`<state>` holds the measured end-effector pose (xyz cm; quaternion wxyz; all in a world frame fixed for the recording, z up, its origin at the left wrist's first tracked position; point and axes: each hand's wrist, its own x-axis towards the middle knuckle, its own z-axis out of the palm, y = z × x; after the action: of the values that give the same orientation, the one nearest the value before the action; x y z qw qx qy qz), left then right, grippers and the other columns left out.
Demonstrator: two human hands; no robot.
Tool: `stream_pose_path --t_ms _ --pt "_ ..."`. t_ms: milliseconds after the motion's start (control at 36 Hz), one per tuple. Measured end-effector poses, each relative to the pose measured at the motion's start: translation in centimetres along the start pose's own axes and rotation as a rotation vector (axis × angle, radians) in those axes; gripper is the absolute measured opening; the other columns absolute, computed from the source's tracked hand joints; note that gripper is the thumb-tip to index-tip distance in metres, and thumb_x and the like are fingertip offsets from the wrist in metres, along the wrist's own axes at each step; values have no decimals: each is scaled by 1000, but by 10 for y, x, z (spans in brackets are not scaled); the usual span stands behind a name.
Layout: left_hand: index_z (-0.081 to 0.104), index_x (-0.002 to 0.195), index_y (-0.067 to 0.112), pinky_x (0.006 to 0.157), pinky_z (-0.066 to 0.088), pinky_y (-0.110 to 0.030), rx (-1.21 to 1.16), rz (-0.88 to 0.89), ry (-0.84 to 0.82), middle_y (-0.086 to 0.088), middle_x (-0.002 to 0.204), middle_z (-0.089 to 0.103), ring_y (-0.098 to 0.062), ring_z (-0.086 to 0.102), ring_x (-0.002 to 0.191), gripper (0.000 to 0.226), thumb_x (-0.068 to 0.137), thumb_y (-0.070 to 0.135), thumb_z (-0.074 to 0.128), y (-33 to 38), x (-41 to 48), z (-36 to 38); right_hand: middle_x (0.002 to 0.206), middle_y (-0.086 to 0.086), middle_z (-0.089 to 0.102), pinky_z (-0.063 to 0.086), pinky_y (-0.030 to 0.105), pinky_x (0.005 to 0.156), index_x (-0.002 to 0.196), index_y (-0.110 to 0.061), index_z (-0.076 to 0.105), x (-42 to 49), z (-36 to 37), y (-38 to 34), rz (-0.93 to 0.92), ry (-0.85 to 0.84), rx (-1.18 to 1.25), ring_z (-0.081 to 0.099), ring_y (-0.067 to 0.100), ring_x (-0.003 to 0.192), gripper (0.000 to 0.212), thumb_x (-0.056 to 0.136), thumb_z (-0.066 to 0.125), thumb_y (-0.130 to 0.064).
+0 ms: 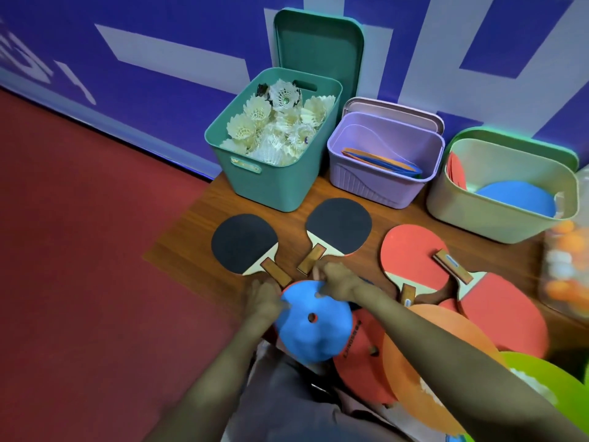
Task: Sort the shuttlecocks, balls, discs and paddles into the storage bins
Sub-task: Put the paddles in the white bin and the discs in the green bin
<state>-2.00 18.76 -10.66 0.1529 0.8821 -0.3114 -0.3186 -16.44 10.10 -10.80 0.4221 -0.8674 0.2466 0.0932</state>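
Both hands hold a blue disc [314, 323] with small holes, low in the middle of the view. My left hand [263, 298] grips its left edge; my right hand [336, 280] pinches its top edge. Under it lie red [360, 355], orange [424, 352] and green [548, 384] discs. Two black-faced paddles [243, 242] [339, 226] and red-faced paddles [411, 253] lie on the wooden board. The green bin [271, 183] holds shuttlecocks [280, 129], the purple bin [376, 189] holds flat pieces, and the beige bin [497, 218] holds a blue disc [516, 196].
Lids lean against the blue wall behind the bins, the green lid [318, 49] tallest. A clear container of orange and white balls [564, 269] sits at the right edge. Red floor [95, 250] spreads to the left of the board.
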Motion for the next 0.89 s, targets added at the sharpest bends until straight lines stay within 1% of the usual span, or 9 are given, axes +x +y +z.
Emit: stream_pose_path --t_ms 28,111,222,306,361,472,611,778,889 --pt "51 68 17 71 41 -31 -74 23 -6 -9 89 62 -27 56 91 26 68 17 77 2 1 -3 77 -5 48 37 21 59 70 -22 44 12 -31 0 61 -42 22 46 14 73 35 72 73 -4" --pt "41 68 23 63 35 -28 -307 85 -55 2 72 52 -21 51 78 34 74 21 75 11 7 -13 74 -8 50 37 13 57 75 -23 50 25 -90 7 92 106 189 47 5 64 32 75 73 -1" --pt "52 72 21 65 38 -31 -386 236 3 1 73 57 -16 51 72 21 89 30 62 52 12 -31 72 -10 56 42 23 69 83 -23 57 11 -126 12 50 293 350 52 7 68 27 76 71 -1" --pt "61 77 22 64 39 -29 -551 305 2 11 67 58 -10 50 67 16 92 26 58 97 14 -39 89 -13 60 39 11 75 98 -17 62 4 -160 17 -2 541 345 52 9 82 28 78 68 1" --pt "64 79 22 63 41 -27 -688 339 -32 14 64 60 -6 51 65 17 94 19 57 128 17 -41 104 -7 63 37 5 81 108 -14 64 -5 -176 23 -37 634 277 54 9 95 31 80 66 0" --pt "63 105 10 61 50 -22 -805 306 -163 5 80 61 -1 58 66 16 96 13 50 193 18 -44 121 4 62 36 21 99 120 -11 61 -25 -209 49 -124 800 27 54 17 113 38 84 60 1" --pt "64 94 18 68 46 -25 -825 269 -257 0 84 65 -14 59 74 13 95 14 51 257 25 -38 120 18 55 30 21 99 131 -6 52 -44 -239 80 -107 862 -189 53 33 110 51 82 57 3" --pt "62 80 18 59 49 -21 -935 195 -307 4 72 64 -13 59 70 14 92 11 57 313 33 -17 128 26 52 46 47 93 134 -6 50 -61 -261 105 13 1006 -373 55 43 110 64 72 62 3" --pt "63 88 17 62 49 -25 -969 149 -388 1 82 66 -13 62 75 6 88 12 64 333 39 -5 127 24 53 52 45 81 133 -8 52 -71 -270 118 93 1055 -410 57 40 105 64 70 58 -1"
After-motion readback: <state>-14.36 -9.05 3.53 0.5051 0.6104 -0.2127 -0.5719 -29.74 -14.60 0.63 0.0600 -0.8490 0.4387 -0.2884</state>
